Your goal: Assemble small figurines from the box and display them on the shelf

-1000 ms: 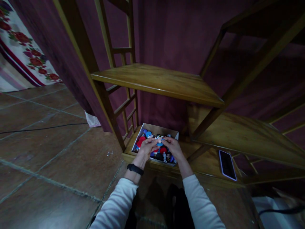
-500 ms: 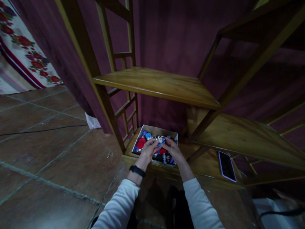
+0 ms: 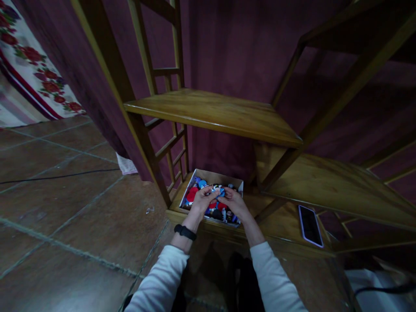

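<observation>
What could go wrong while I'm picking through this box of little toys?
The small blue toy pinched between left hand and right hand might slip back into the crowded box. Rising, your head could hit the shelf above. The phone lying at your right could get knocked.

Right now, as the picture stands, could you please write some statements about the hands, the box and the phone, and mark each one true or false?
1. Both hands are over the box of small toys. True: the left hand and the right hand meet above the box.
2. The box stands on the middle shelf. False: it stands on the lowest shelf.
3. A phone lies on the lowest shelf, to the right of the box. True.
4. The black wristband is on the right wrist. False: the wristband is on the left wrist.
5. The fingertips of both hands hold a small blue toy. True.
</observation>
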{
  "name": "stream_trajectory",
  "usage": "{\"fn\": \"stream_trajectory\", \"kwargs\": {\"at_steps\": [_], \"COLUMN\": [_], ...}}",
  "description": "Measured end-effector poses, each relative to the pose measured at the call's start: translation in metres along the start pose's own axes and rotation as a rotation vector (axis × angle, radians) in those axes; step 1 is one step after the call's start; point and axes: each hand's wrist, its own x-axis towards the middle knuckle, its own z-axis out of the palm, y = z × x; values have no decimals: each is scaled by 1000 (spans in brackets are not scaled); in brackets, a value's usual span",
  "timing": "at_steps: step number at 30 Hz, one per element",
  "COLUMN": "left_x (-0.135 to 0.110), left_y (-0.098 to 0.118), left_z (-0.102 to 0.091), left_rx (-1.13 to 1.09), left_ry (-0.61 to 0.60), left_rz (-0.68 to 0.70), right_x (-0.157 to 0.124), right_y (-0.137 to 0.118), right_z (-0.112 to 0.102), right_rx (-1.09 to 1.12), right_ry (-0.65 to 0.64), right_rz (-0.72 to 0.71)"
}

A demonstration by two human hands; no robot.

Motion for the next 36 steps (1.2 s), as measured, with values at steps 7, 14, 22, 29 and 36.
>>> {"fn": "stream_trajectory", "kwargs": {"at_steps": [7,14,22,29,36], "left_x": [7,5,2,8,12], "left_y": [-9,-10,2,-2,-9], "left_z": [-3,0,-3,-4,-9], "left_rx": [-32,-26,55,341,630], "left_ry": [-5,-38,-212,-192,-165], "left_rz": [30,55,126,234,337], "right_x": [-3,-6,-7,-9,-7], "right_y": [-1,-5,-9,-7,-4], "right_z": [1,3,-1,-1,-4], "right_rx": [-14,35,192,249,243], "right_ry": [28,53,106,149,123], "right_rz": [19,50,95,133,206]}}
